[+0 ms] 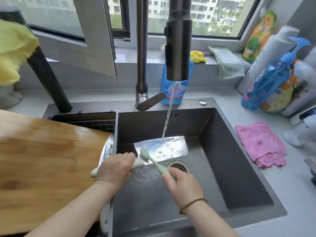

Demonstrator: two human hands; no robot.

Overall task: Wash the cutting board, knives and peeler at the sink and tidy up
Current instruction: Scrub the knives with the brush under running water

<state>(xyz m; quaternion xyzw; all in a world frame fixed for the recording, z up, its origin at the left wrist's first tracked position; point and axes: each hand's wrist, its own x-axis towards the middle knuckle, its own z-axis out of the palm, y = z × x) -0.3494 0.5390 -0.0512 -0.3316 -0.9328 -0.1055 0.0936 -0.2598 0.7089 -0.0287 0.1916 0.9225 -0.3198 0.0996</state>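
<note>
Over the middle of the frame, my left hand (116, 168) is wrapped around the white handle of a broad steel cleaver (161, 148), holding its flat blade level above the dark grey sink basin (230, 159). Water from the tall dark pull-down faucet (177, 48) falls in a thin stream onto the blade near its far edge. My right hand (183, 185), with a thin brown bracelet at the wrist, is closed on the handle of a pale green toothbrush-like brush (153, 161), whose head rests on the blade close to the cleaver's handle. At the left of the frame, a large wet wooden cutting board (47, 159) lies over the left side of the sink, and a second steel knife blade (107, 149) leans beside its right edge, just behind my left hand. Right of the basin, a crumpled pink cloth (259, 144) lies on the grey counter (290, 194). Behind the faucet stands a blue detergent bottle (177, 93), and more bottles crowd the upper right corner. A yellow cloth (12, 52) hangs at the upper left.
</note>
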